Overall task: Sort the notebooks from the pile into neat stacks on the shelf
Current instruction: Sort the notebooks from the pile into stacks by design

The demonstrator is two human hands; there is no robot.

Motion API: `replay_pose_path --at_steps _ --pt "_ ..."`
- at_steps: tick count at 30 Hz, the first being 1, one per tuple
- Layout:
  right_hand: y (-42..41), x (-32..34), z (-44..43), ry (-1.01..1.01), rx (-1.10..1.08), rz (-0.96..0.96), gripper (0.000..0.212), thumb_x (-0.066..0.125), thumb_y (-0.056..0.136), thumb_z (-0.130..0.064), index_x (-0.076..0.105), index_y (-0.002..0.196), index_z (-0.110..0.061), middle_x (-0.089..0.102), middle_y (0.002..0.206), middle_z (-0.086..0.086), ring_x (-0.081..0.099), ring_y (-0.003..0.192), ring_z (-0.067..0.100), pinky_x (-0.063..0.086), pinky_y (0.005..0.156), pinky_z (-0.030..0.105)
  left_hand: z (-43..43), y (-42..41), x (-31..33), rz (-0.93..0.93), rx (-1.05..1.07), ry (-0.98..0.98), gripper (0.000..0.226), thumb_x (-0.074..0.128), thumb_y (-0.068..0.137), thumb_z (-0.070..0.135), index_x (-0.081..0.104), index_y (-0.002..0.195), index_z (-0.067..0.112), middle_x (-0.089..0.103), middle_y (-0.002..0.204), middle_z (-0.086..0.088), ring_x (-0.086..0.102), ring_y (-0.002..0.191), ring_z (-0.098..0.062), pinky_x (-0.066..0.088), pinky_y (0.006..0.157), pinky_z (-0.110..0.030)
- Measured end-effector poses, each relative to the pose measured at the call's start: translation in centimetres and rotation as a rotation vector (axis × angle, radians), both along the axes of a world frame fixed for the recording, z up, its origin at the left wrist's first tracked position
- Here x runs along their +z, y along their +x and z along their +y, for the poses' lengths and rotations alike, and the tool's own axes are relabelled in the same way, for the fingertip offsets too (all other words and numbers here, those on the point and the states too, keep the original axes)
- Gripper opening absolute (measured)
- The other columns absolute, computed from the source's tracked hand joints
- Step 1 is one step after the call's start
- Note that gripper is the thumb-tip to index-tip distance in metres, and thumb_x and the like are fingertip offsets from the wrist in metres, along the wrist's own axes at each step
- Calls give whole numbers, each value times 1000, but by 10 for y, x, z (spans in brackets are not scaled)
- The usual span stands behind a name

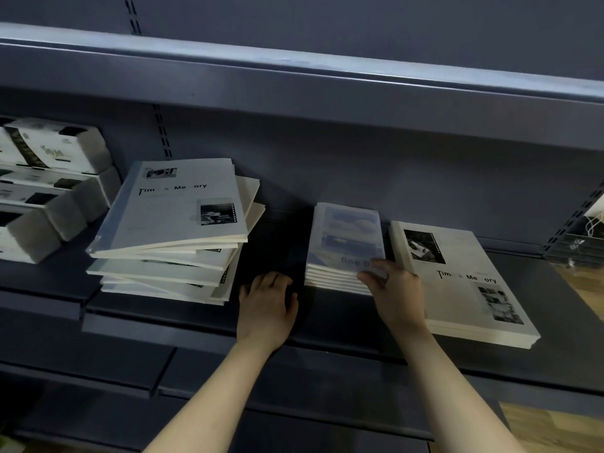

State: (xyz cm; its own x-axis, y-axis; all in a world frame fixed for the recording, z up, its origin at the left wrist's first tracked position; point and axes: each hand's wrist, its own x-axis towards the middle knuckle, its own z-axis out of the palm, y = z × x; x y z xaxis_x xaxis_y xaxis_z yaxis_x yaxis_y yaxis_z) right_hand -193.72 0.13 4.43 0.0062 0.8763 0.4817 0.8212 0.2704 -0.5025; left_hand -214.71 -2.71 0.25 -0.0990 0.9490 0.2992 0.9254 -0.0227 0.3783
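A messy pile of pale "Time & Memory" notebooks [176, 223] lies on the dark shelf [196, 318] at the left, its books skewed at different angles. In the middle stands a neat stack of smaller bluish notebooks [343, 243]. A flat stack of "Time & Memory" notebooks [464, 282] lies at the right. My right hand [395, 295] grips the near right corner of the bluish stack's top notebook, thumb on the cover. My left hand [266, 305] rests on the bare shelf between the pile and the bluish stack, fingers curled and holding nothing.
White boxed goods [49, 188] are stacked at the far left of the shelf. An upper shelf [294, 80] overhangs the work area. A wire basket [575, 246] sits at the right edge. A lower shelf [130, 380] juts out below my arms.
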Motion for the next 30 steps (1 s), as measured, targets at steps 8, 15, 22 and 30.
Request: replay_pose_path --at_steps 8,15,22,30 --pt "0 -3 4 -13 6 20 23 72 82 -17 70 102 -7 71 101 8 68 90 24 43 75 20 0 0 0 12 5 -3 30 43 94 36 52 122 28 51 127 8 41 120 -15 28 98 -33" --pt "0 -5 7 -89 12 51 29 70 84 -19 66 111 -9 68 110 8 64 100 23 43 81 21 -1 0 1 7 -4 -2 29 43 95 34 54 121 26 52 127 5 43 121 -17 28 97 -35" --pt "-3 -6 -1 -26 -99 -60 30 72 81 -21 67 110 -14 55 123 14 47 114 37 40 94 43 -7 -1 12 -157 -156 25 31 47 96 29 54 126 24 55 126 0 50 116 -19 41 91 -31" --pt "-33 1 -13 -47 53 27 19 63 86 -11 67 104 -16 66 99 1 58 78 11 42 71 21 -27 -24 86 -401 -253 387 28 55 91 12 62 118 14 66 110 -1 62 95 -10 47 82 -12"
